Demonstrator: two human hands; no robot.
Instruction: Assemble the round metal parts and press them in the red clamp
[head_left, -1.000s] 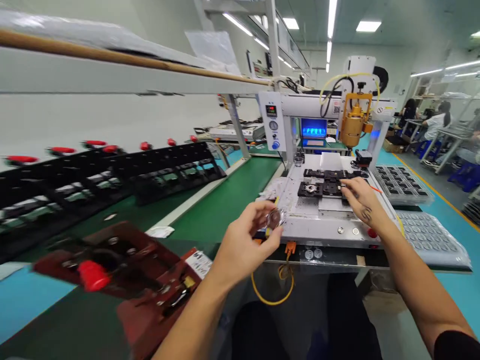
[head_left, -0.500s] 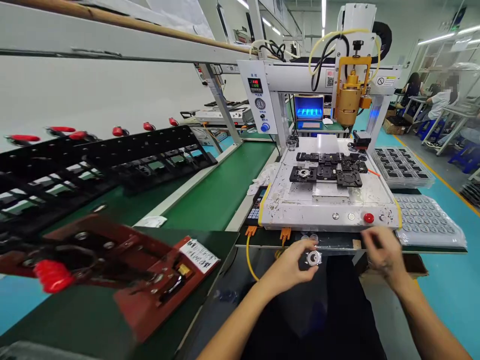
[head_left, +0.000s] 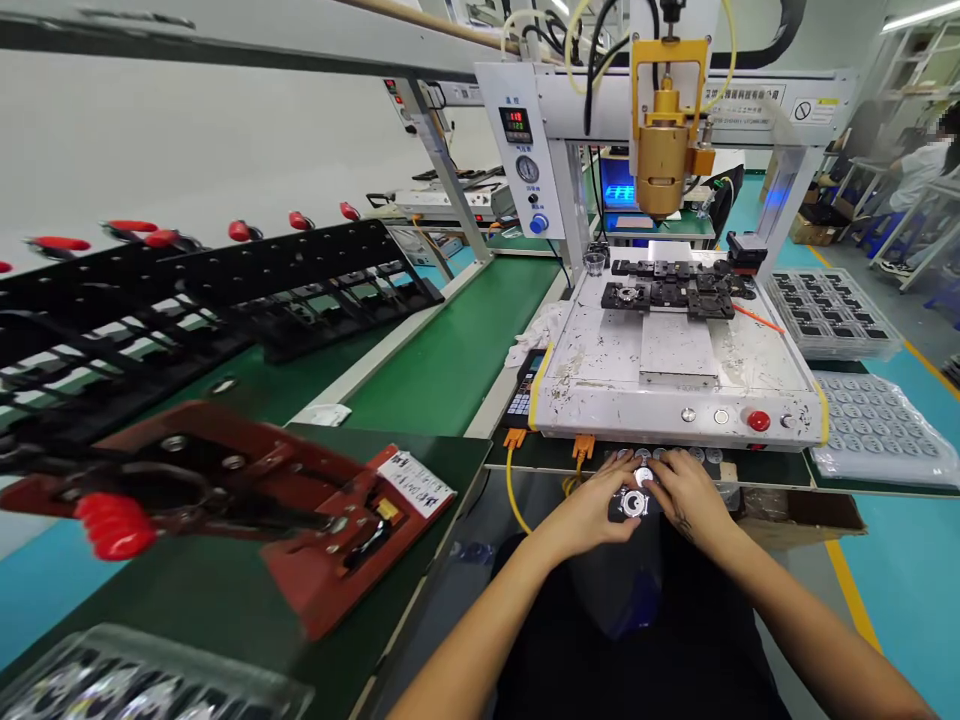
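My left hand (head_left: 589,508) pinches a small round silver part (head_left: 634,504) with a centre hole and side tabs, between thumb and fingers. Close by, my right hand (head_left: 691,498) has its fingertips on a small pale disc (head_left: 643,477), just above the silver part. The fingers of both hands nearly meet at the near edge of the bench. Several clear round pieces (head_left: 697,455) lie in a row along that edge, partly behind my hands. Beyond them stands a white bench machine (head_left: 675,405) with black fixtures (head_left: 667,290) on its bed.
On the left is a red-brown clamp press (head_left: 330,530) with a red handle (head_left: 116,525). A green conveyor (head_left: 457,340) runs behind it. Trays of parts (head_left: 832,310) and a sheet of round pieces (head_left: 885,425) sit to the right. A gold dispensing head (head_left: 663,165) hangs over the machine bed.
My right hand has moved left to meet my left hand, and a pale disc now shows at its fingertips. The silver part stays in my left hand. The view has shifted.
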